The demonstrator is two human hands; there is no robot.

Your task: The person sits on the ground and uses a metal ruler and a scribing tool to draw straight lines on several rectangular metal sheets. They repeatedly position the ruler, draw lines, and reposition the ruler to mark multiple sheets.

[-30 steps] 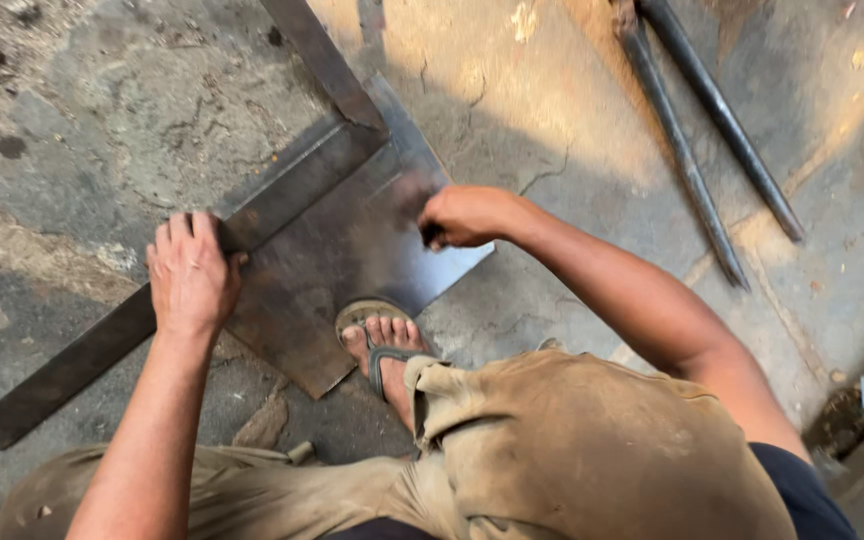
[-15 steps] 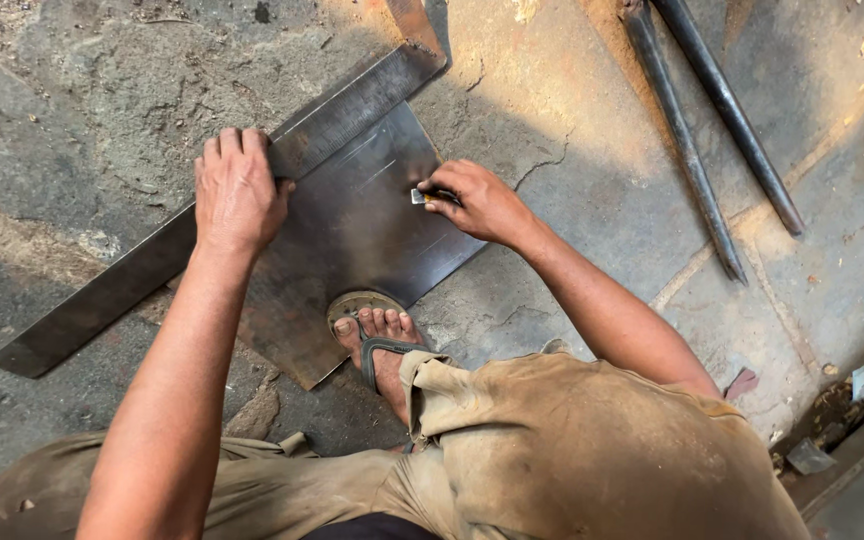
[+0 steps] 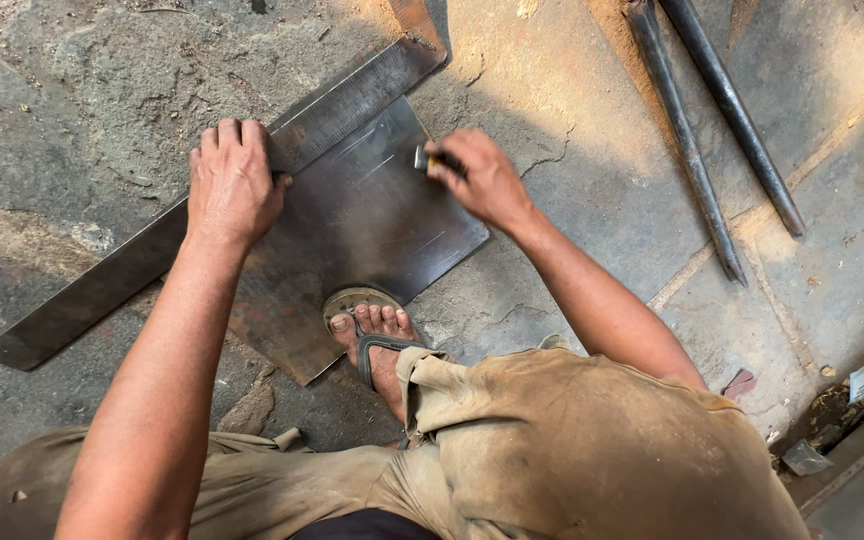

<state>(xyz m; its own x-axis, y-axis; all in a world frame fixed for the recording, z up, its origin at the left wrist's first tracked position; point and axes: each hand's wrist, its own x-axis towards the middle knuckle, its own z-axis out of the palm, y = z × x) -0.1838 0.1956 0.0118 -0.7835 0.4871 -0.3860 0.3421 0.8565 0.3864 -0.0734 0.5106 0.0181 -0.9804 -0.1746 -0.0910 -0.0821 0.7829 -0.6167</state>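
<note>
A dark square metal sheet [image 3: 372, 230] lies flat on the concrete floor. A long steel ruler [image 3: 102, 290] lies diagonally along its upper left edge. My left hand [image 3: 234, 182] presses flat on the ruler, fingers spread. My right hand [image 3: 477, 175] is closed around a small marking tool [image 3: 422, 157], whose tip touches the sheet near its upper right corner. My sandalled foot [image 3: 372, 330] stands on the sheet's lower edge.
Two long dark metal rods [image 3: 712, 130] lie on the floor at the upper right. Small scraps and debris [image 3: 852, 390] sit along a ledge at the lower right. The concrete floor [image 3: 72, 120] is rough and cracked.
The view has shifted, so the sheet and ruler sit lower in frame. My right hand with the tool has moved up toward the sheet's upper right corner. My left hand stays on the ruler.
</note>
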